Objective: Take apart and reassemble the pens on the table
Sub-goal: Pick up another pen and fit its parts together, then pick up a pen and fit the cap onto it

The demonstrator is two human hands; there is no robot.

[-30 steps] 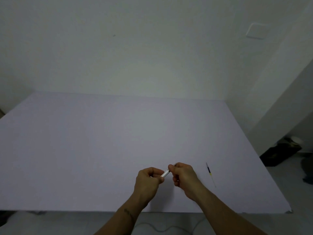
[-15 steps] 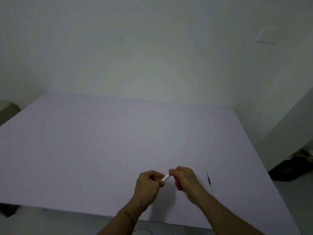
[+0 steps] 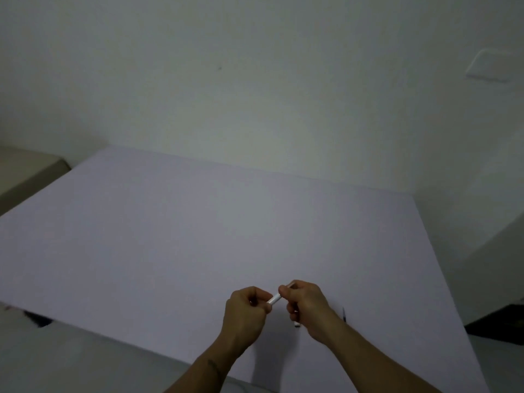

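Both hands close on a white pen barrel (image 3: 274, 300), left hand (image 3: 246, 313) bracing, right hand (image 3: 304, 303) apparently twisting; a thin refill (image 3: 344, 314) lies just beyond the right fingers.

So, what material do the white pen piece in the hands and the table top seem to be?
White pen piece: probably plastic, smooth and opaque; blur hides any finer sign. Table top: pale matte sheet, maybe laminate or board; it shows no shine or grain.
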